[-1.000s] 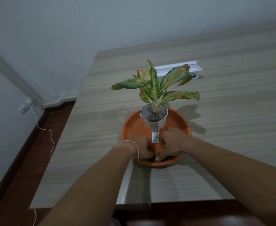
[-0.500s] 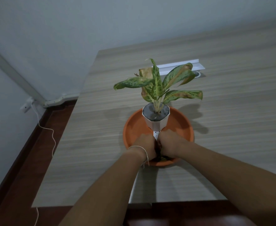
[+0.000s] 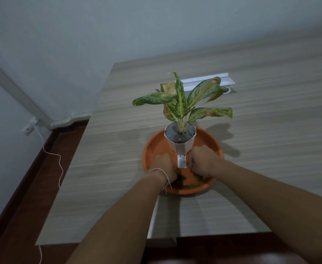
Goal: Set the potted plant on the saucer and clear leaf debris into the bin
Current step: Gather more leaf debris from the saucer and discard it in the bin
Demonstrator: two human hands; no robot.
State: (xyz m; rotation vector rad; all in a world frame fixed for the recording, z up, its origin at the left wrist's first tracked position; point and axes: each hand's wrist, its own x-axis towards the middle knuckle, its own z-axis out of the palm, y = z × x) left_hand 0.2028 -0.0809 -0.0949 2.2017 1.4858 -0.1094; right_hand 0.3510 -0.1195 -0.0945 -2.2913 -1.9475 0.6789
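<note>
A white faceted pot holding a speckled green plant with some browning leaves stands upright inside the orange saucer. A white label hangs down the pot's near side. My left hand and my right hand sit in the saucer's near half, one on each side of the label, both fists curled down over green leaf debris lying on the saucer floor. My fingertips are hidden. No bin is in view.
The saucer rests on a grey wood-grain table, close to its near edge. A white rail and a round cable hole lie behind the plant. A wall socket with a white cord is on the floor at the left.
My two hands were pressed together in front of the pot half a second ago. They have since spread apart to either side of the label. The pot stays in place.
</note>
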